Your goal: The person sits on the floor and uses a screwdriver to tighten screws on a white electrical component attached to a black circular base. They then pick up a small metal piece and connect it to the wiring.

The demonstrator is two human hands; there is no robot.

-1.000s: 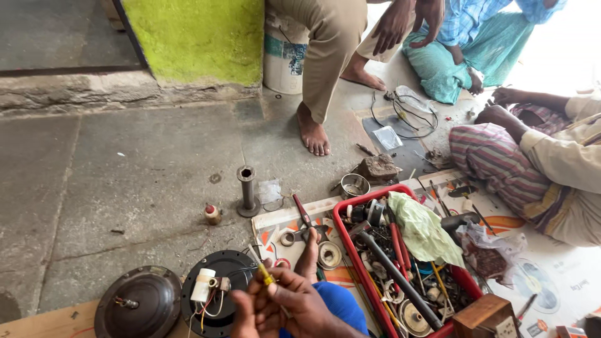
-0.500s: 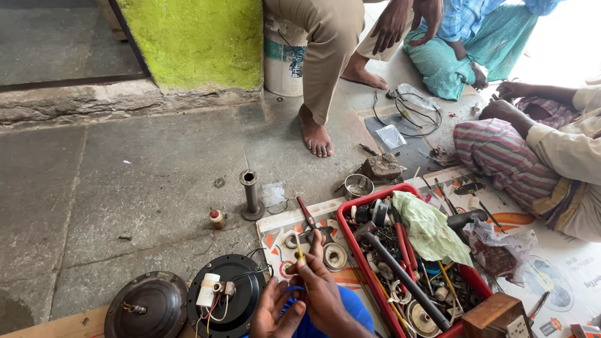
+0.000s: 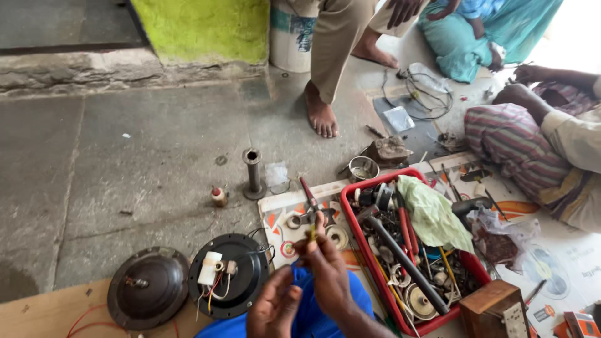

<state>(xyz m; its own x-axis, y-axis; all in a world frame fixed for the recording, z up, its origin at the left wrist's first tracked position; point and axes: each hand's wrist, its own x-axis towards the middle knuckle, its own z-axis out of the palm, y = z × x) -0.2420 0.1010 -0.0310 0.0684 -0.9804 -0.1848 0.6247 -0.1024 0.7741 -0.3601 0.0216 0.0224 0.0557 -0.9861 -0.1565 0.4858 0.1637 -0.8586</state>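
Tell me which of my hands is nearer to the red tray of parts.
Right. Your right hand is raised just left of the red tray; your left hand hangs lower and farther left, near the black motor housing.

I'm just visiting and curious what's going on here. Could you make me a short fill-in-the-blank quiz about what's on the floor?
1. The right hand pinches a small yellowish part while the left hand is ____.
2. The tray full of tools is coloured ____.
3. Over the tray's far end lies a pale ____ cloth.

Missing words: empty; red; green
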